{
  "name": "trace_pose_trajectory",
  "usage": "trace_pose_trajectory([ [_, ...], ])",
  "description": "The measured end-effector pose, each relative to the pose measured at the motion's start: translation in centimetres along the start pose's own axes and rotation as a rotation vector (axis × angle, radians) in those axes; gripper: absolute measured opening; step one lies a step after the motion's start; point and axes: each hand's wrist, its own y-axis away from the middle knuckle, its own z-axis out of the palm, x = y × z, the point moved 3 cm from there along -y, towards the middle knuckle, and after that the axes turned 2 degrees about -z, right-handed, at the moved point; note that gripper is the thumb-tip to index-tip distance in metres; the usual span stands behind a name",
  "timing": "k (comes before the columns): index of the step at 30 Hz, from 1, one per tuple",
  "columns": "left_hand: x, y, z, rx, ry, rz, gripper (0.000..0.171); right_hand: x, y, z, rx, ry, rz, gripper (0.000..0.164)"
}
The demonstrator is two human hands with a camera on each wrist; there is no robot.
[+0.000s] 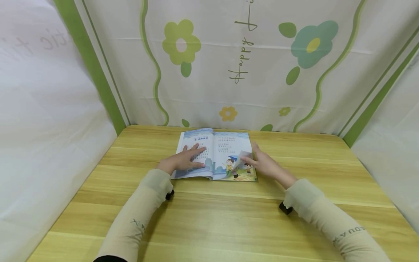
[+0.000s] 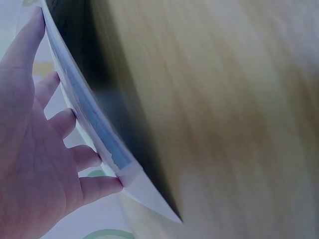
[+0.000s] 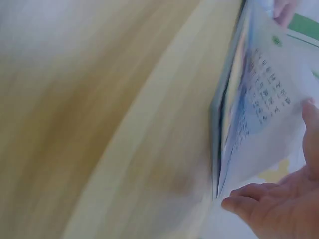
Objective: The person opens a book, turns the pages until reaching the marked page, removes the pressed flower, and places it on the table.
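An open illustrated book (image 1: 226, 145) lies on the wooden table, with printed text and a colourful drawing of children on its right page. Spread fingers of my left hand (image 1: 186, 159) rest on the left page; in the left wrist view the fingertips (image 2: 102, 186) touch the paper. At the book's right side is my right hand (image 1: 266, 165), its thumb against a lifted page (image 3: 269, 109) whose lower corner curls up. In the right wrist view the other fingers (image 3: 249, 196) extend beside the book's edge, apart from the thumb.
The wooden table (image 1: 216, 222) stretches around the book on all sides. Behind it hangs a white curtain (image 1: 209, 87) with flowers and lettering, and similar fabric (image 1: 49, 109) closes off the left and right sides.
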Motion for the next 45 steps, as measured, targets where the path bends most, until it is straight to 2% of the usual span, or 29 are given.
trace_pose_trajectory([
  [3, 0.1, 0.1, -0.1, -0.002, -0.003, 0.002, 0.084, -0.7, -0.1, 0.4, -0.025, -0.14, -0.006, 0.102],
  [6, 0.2, 0.1, -0.1, -0.005, -0.005, -0.004, 0.084, -1.5, -0.3, 0.7, -0.027, -0.224, -0.055, 0.099],
  [12, 0.3, 0.1, -0.1, -0.005, 0.005, -0.015, 0.084, -3.8, -1.4, 1.0, 0.03, -0.323, -0.29, 0.091],
  [14, 0.3, 0.1, -0.1, -0.005, 0.009, -0.01, 0.084, -4.4, -1.6, 1.3, 0.008, -0.345, -0.349, 0.09],
  [15, 0.3, 0.1, -0.1, -0.005, 0.01, -0.007, 0.084, -4.7, -1.7, 1.5, -0.016, -0.347, -0.35, 0.089],
  [18, 0.3, 0.1, -0.1, -0.005, 0.011, 0.001, 0.084, -5.3, -1.6, 2.3, -0.107, -0.303, -0.312, 0.088],
  [21, 0.3, 0.1, -0.1, -0.002, 0.006, 0.013, 0.084, -5.6, -1.5, 3.1, -0.162, -0.192, -0.252, 0.088],
  [25, 0.3, 0.0, 0.0, 0.004, 0.006, 0.024, 0.081, -6.0, -1.5, 3.9, -0.18, -0.042, -0.239, 0.087],
  [30, 0.2, 0.1, 0.0, 0.018, 0.032, 0.038, 0.069, -6.5, -1.7, 4.7, -0.175, 0.051, -0.225, 0.086],
  [33, 0.1, 0.2, -0.1, 0.032, 0.051, 0.014, 0.067, -6.6, -1.9, 5.1, -0.16, 0.085, -0.198, 0.086],
  [39, 0.1, 0.5, -0.4, 0.056, 0.112, -0.059, 0.073, -7.2, -2.1, 5.5, -0.132, 0.123, -0.171, 0.083],
  [41, 0.0, 0.5, -0.5, 0.077, 0.138, -0.056, 0.076, -7.5, -2.1, 5.5, -0.126, 0.112, -0.183, 0.081],
  [45, -0.2, 0.3, -0.5, 0.145, 0.201, -0.006, 0.083, -7.9, -2.1, 5.6, -0.123, 0.093, -0.219, 0.077],
])
